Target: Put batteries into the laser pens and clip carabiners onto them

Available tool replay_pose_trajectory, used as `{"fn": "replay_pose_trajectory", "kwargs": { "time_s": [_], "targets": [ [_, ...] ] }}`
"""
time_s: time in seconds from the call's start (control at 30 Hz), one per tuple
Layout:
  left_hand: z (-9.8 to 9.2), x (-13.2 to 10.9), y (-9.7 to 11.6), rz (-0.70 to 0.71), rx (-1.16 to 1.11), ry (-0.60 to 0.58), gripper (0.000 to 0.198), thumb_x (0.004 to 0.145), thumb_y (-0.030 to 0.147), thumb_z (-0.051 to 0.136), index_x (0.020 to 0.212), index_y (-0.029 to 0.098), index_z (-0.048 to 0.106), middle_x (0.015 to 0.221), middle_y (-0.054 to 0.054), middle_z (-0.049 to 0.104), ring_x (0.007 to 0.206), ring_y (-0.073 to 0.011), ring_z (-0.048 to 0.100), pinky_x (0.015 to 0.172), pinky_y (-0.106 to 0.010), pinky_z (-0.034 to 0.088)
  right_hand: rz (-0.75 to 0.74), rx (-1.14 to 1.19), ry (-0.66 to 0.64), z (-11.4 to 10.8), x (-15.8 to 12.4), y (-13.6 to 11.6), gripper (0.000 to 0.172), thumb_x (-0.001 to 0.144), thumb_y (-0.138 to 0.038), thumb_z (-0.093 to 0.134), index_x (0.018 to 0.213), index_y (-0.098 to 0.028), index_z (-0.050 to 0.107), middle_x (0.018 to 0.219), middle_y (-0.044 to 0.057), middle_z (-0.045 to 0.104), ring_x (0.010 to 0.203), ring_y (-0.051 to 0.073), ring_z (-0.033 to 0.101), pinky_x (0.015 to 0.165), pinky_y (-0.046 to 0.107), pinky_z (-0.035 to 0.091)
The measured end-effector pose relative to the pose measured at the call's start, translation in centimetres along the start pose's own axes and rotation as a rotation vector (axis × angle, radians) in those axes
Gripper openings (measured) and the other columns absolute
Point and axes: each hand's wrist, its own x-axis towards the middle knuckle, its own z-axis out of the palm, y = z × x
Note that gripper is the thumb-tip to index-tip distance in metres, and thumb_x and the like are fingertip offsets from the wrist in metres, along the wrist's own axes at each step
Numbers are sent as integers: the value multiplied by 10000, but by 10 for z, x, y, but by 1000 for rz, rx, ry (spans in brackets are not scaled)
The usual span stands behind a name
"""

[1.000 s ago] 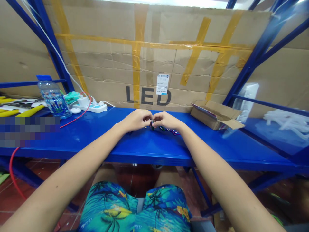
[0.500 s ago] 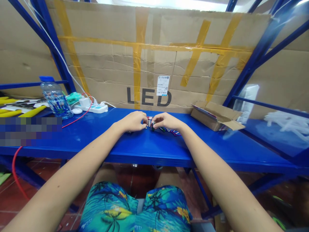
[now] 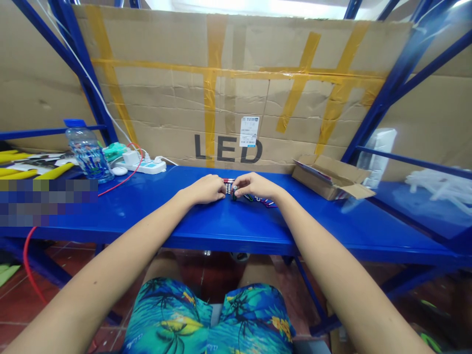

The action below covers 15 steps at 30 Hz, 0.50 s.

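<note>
My left hand rests on the blue table with its fingers curled in, its fingertips at the left end of a row of small shiny silver and red metal pieces. What it may hold is hidden. My right hand is closed in a pinch on a small dark-green piece with a silver top, just right of that row. Under and beside the right hand lie several coloured metal loops, purple, red and green, which look like carabiners; the hand partly covers them.
A water bottle and a white power strip stand at the left, with a red cable crossing the blue table. An open cardboard box sits at the right. A large cardboard sheet closes off the back.
My left hand has rolled slightly, its fingers tucking in lower by the silver row. The right hand keeps its pinch in nearly the same place.
</note>
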Motion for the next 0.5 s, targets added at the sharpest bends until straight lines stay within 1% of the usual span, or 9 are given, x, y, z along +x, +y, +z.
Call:
{"fn": "replay_pose_trajectory", "kwargs": {
  "time_s": [0.07,0.2,0.27,0.33,0.4,0.43,0.5],
  "targets": [
    [0,0,-1,-48,-91,-34,151,748,192,604,683,218,738,704,-41,710,677,-200,615,698,-306,401,8,17,-1,0,0,0,184,647,-209,774,814,-178,706,745,2,723,710,151,660,736,293,520],
    [1,-2,-4,-175,-286,-84,78,678,208,643,711,199,714,706,-15,707,617,-166,605,593,-268,401,36,72,16,1,-1,0,206,624,-189,782,808,-173,690,746,2,719,703,150,658,729,296,531],
    [1,-3,-4,-189,-316,-98,64,664,218,650,706,196,693,692,-7,697,601,-156,597,560,-256,398,40,77,21,1,-1,0,213,626,-189,786,815,-171,689,748,4,718,700,149,660,726,293,533],
    [0,-4,-3,-171,-320,-89,55,661,206,640,697,194,679,683,-2,692,595,-147,592,552,-249,400,35,71,27,1,0,2,217,630,-192,788,823,-170,693,744,5,716,696,149,662,719,289,532],
    [-1,-6,-1,-135,-307,-35,48,674,201,633,695,187,675,682,-3,692,595,-140,591,557,-246,405,25,67,31,1,0,3,218,632,-196,791,829,-170,699,744,8,716,697,150,662,716,287,534],
    [-2,-6,0,-115,-301,22,51,692,209,636,703,182,678,691,-6,696,605,-138,595,568,-245,411,20,69,33,1,0,4,218,634,-197,791,831,-170,703,749,10,718,699,150,662,718,287,536],
    [-4,-6,3,-81,-296,191,85,743,234,639,743,171,697,713,-16,710,633,-138,609,600,-244,432,12,73,35,1,0,4,209,643,-197,786,834,-167,707,771,16,723,706,150,664,728,288,541]
  ]
}}
